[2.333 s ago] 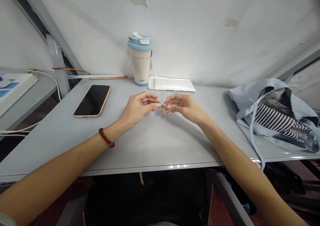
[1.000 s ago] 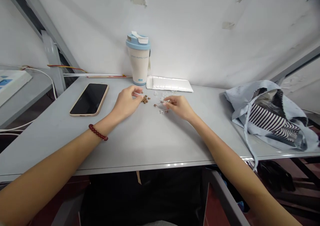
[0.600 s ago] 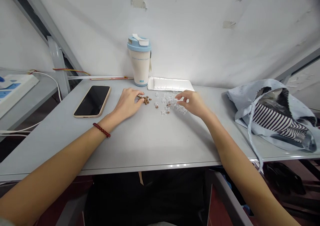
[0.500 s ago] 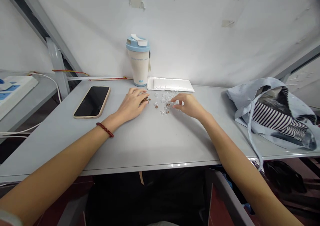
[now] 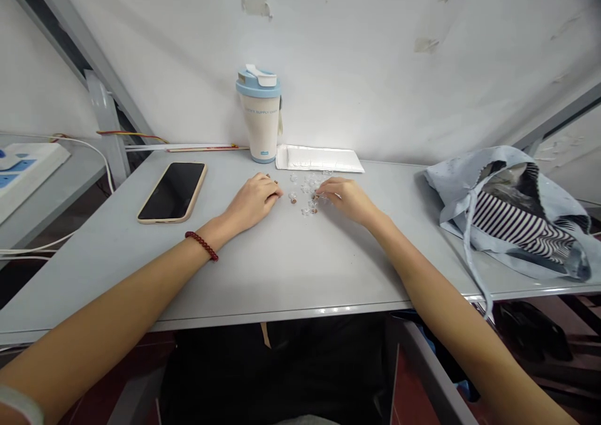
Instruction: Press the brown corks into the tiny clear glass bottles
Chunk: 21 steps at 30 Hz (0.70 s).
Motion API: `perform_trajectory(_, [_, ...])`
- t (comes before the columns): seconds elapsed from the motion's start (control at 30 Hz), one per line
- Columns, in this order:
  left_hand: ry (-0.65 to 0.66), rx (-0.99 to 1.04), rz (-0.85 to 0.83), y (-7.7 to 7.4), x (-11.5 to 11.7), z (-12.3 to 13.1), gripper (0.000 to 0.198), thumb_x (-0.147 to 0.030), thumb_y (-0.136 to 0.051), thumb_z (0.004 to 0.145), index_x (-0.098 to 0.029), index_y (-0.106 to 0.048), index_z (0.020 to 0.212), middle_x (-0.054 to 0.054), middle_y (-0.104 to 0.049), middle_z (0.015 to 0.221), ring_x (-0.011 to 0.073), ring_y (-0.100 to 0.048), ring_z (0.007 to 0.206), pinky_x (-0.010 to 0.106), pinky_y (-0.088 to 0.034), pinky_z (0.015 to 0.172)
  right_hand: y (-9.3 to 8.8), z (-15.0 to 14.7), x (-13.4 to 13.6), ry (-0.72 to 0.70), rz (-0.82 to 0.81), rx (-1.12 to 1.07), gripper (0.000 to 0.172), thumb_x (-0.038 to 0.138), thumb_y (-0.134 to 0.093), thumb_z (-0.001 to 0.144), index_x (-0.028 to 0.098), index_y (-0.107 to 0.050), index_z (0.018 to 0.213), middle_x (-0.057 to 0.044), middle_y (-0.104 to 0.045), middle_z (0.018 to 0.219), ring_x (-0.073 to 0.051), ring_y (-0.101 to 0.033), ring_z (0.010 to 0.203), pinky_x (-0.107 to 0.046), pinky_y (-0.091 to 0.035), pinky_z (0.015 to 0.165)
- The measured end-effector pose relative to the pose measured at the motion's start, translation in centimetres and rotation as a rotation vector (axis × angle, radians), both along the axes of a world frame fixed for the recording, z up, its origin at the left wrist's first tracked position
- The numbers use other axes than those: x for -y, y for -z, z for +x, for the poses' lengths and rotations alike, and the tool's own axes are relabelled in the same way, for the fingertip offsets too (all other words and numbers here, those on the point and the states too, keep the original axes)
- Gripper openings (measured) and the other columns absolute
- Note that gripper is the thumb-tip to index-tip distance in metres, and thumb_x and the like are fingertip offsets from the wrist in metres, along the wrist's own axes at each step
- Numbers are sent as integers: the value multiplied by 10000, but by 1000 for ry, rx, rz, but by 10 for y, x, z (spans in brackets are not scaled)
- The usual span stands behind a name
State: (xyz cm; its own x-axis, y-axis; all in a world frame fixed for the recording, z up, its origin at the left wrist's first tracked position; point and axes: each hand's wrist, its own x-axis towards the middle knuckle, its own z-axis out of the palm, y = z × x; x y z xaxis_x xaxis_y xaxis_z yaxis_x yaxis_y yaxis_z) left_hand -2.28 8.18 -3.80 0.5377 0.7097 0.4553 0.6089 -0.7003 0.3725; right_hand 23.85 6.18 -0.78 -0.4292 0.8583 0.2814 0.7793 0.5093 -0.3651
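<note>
Several small transparent plastic pieces (image 5: pixel 305 193) lie scattered on the grey table (image 5: pixel 291 268), with a few brown beads (image 5: pixel 293 198) among them. My left hand (image 5: pixel 253 199) rests on the table with its fingers curled, covering most of a small pile of brown beads (image 5: pixel 272 179). Only a few of those beads show past the fingers. My right hand (image 5: pixel 345 199) lies to the right, its fingertips among the transparent pieces. Whether either hand holds anything is hidden.
A black phone in a beige case (image 5: pixel 173 193) lies left of my hands. Behind them stand a blue-lidded cream tumbler (image 5: pixel 259 115) and a white padded envelope (image 5: pixel 319 159). A pale blue cloth bag (image 5: pixel 507 212) sits at the right end of the table.
My left hand has slid forward over the brown bead pile and now hides most of it. My right hand has moved left, further onto the transparent pieces, bringing both hands closer together.
</note>
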Motion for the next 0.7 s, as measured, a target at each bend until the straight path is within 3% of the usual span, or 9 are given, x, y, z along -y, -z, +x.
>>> perform_trajectory(0.23, [-79, 112, -28, -6, 8, 5, 123, -190, -560, 842, -177, -680, 867, 68, -724, 871, 250, -600, 937, 395, -502, 797, 4, -6, 1, 42, -9, 176, 282, 105, -535, 901, 157, -739, 1089, -135, -705, 1140, -281, -626, 1071, -359, -507, 826])
perform_trajectory(0.47, [-205, 397, -273, -15, 19, 11, 136, -231, -620, 806, -187, -726, 879, 50, -760, 923, 213, -674, 895, 370, -529, 876, 5, -9, 1, 104, -2, 312, 409, 87, -422, 937, 107, -561, 1321, -194, -674, 1126, -302, -586, 1062, -379, -480, 806])
perform_trajectory(0.6, [-185, 606, -416, -13, 18, 12, 139, -233, -690, 741, -158, -725, 853, 66, -758, 913, 216, -694, 898, 392, -535, 915, 4, -9, 1, 92, 16, 214, 446, 40, -396, 904, 116, -522, 1325, -190, -660, 1106, -294, -574, 1045, -387, -464, 790])
perform_trajectory(0.7, [-178, 717, -486, -14, 17, 11, 148, -235, -735, 696, -151, -723, 817, 68, -757, 886, 207, -696, 848, 399, -547, 899, -1, -10, 4, 87, -58, -68, 392, 85, -402, 914, 142, -510, 1287, -145, -659, 1054, -238, -592, 923, -372, -465, 761])
